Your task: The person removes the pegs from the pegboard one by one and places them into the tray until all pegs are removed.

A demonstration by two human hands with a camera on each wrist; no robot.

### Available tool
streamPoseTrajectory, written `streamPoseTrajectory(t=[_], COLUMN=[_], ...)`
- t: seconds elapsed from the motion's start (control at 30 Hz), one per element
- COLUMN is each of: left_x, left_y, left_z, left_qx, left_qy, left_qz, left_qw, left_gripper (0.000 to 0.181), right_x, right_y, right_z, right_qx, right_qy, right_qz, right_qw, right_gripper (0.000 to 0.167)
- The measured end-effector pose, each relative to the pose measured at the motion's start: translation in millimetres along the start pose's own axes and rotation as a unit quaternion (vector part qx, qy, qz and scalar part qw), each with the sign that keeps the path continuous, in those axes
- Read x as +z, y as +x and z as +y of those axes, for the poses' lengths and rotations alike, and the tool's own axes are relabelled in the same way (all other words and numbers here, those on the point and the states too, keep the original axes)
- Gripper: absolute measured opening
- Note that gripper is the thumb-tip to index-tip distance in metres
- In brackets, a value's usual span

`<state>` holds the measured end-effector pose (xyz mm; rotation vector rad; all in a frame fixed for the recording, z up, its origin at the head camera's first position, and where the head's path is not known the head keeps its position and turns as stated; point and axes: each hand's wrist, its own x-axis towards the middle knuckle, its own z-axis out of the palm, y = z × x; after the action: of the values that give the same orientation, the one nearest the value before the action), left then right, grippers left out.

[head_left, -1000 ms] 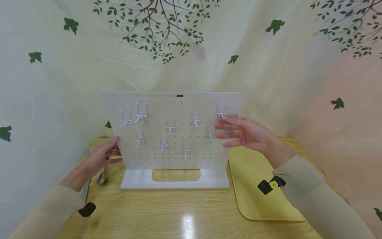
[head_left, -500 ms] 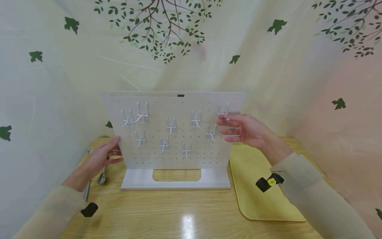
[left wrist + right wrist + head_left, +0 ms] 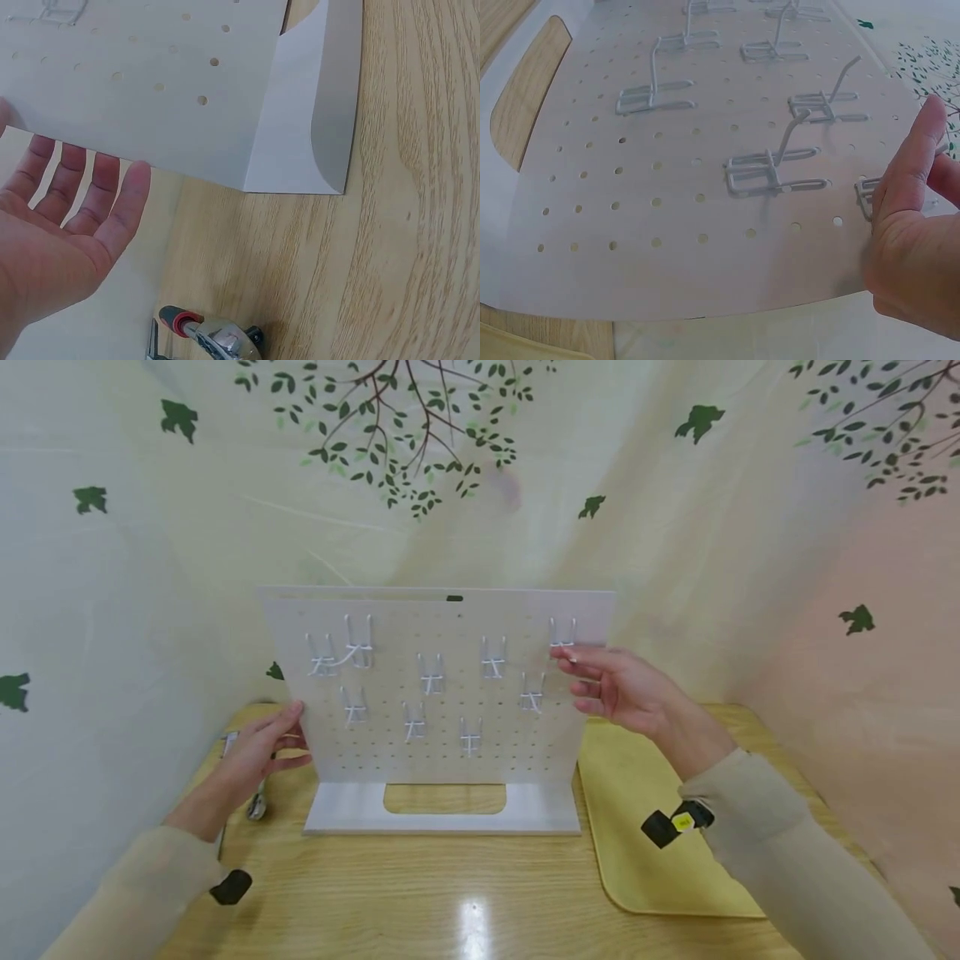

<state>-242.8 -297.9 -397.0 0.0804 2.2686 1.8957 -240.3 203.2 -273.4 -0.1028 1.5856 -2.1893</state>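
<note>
A white pegboard (image 3: pixel 393 631) stands upright on its base, with several white double-wire hooks across its front. My left hand (image 3: pixel 258 750) holds the board's left edge; in the left wrist view its fingers (image 3: pixel 105 180) reach behind the edge, and the thumb is mostly cut off. At the upper right corner, my right hand (image 3: pixel 626 689) pinches the prong of a hook (image 3: pixel 562 645) between thumb and forefinger, the other fingers loosely bent. That hook's frame (image 3: pixel 865 196) sits against the board in the right wrist view, partly hidden by the hand.
Right of the board lies a yellow tray (image 3: pixel 675 877) on the wooden table (image 3: pixel 375 893). Behind my left hand lies a shiny-headed tool (image 3: pixel 225 339) with a red and black handle. A leaf-printed curtain (image 3: pixel 480 543) surrounds the table's back and sides.
My right hand has risen slightly to the top right hook, and its fingers have closed on the prong. The left hand keeps its place at the board's edge.
</note>
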Motion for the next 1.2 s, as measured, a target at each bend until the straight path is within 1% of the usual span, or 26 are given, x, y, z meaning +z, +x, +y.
streamPoseTrajectory(t=[0.27,0.47,0.6,0.7,0.83,0.93,1.07,1.13,1.2], left_x=[-1.2,-1.3,0.2,1.0,1.5,1.8,1.9,2.0,2.2], left_y=[-1.1,-2.2,-2.4,-2.2,-1.1,0.8,1.7,1.4,1.2], left_z=[0.1,-0.2,0.2,1.7,2.1,0.8,-2.0,-3.1,-3.7], left_qx=[0.002,-0.004,-0.008,-0.006,0.007,0.019,0.027,0.030,0.031], left_qy=[-0.005,0.004,0.014,0.020,0.023,0.015,0.011,0.014,0.016], left_qz=[-0.004,-0.001,0.004,0.004,-0.001,-0.004,-0.001,0.001,0.003], left_qw=[1.0000,1.0000,0.9999,0.9998,0.9997,0.9997,0.9996,0.9995,0.9994], left_gripper=[0.045,0.049,0.053,0.055,0.056,0.054,0.052,0.052,0.052], right_x=[2.3,5.2,7.8,8.2,5.9,3.5,0.2,-2.7,-7.3], right_y=[-0.6,-1.1,-1.5,-2.4,-5.3,-9.5,-18.3,-24.7,-31.5], right_z=[-2.2,-2.4,-2.5,-3.3,-4.1,-3.7,-0.3,2.2,4.9], right_qx=[0.002,0.006,0.006,0.005,0.001,-0.013,-0.050,-0.075,-0.101], right_qy=[0.006,-0.004,-0.015,-0.018,-0.029,-0.055,-0.110,-0.118,-0.110], right_qz=[-0.002,0.005,0.005,0.004,0.005,-0.002,-0.010,-0.004,0.002], right_qw=[1.0000,1.0000,0.9999,0.9998,0.9996,0.9984,0.9926,0.9902,0.9889], right_gripper=[0.018,0.017,0.019,0.021,0.023,0.028,0.034,0.031,0.025])
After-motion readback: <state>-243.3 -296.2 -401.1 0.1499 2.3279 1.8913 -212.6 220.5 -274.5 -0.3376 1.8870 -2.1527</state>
